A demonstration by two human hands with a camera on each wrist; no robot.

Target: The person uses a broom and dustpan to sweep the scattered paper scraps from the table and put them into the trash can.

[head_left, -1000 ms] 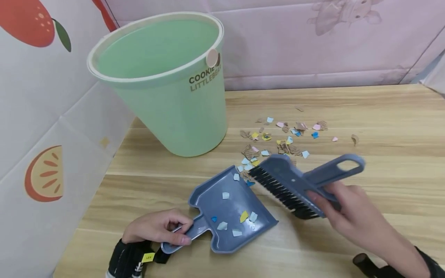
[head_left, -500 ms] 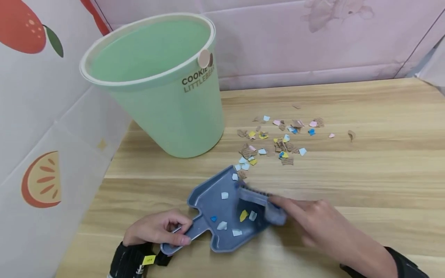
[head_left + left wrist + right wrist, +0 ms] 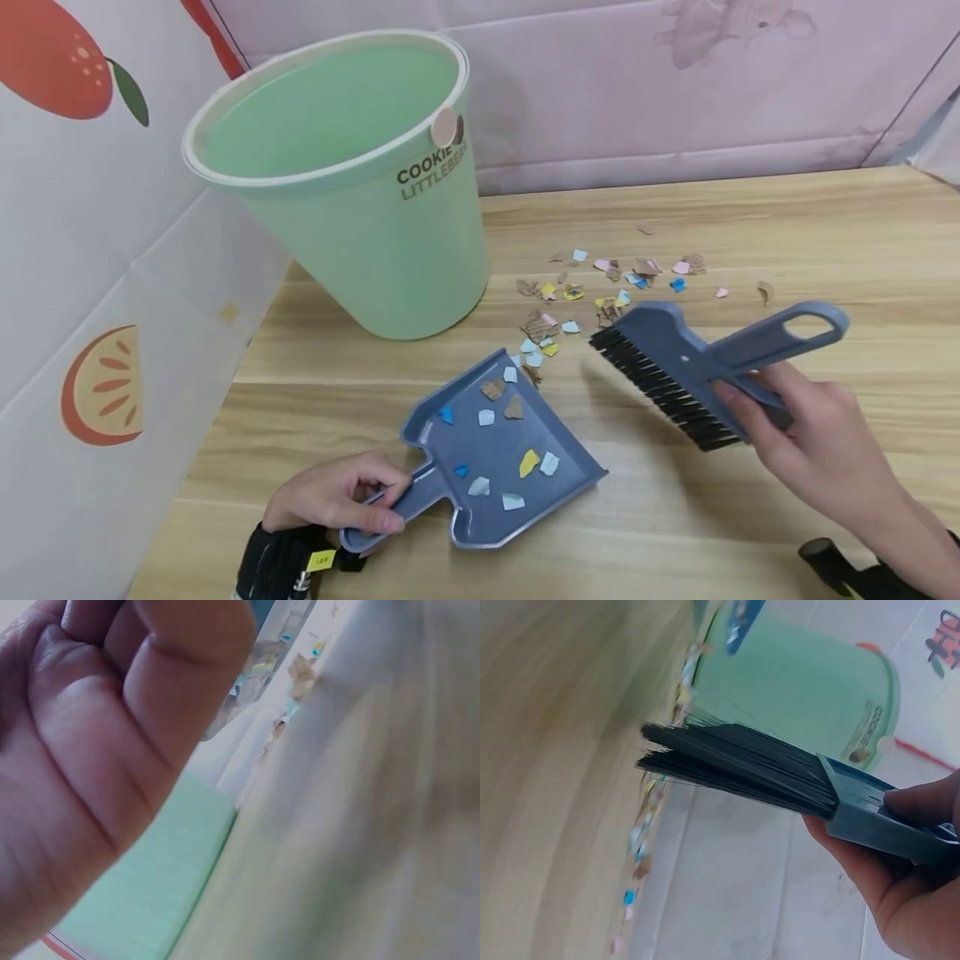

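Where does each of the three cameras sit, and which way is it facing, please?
Head: worn high, looks forward and down at the table, bucket, dustpan and brush; shows the left hand and right hand.
Left wrist: beside the left palm, looks along the table toward blurred scraps.
Right wrist: behind the right hand, looks along the brush bristles.
Both wrist views share the green bucket with the head view.
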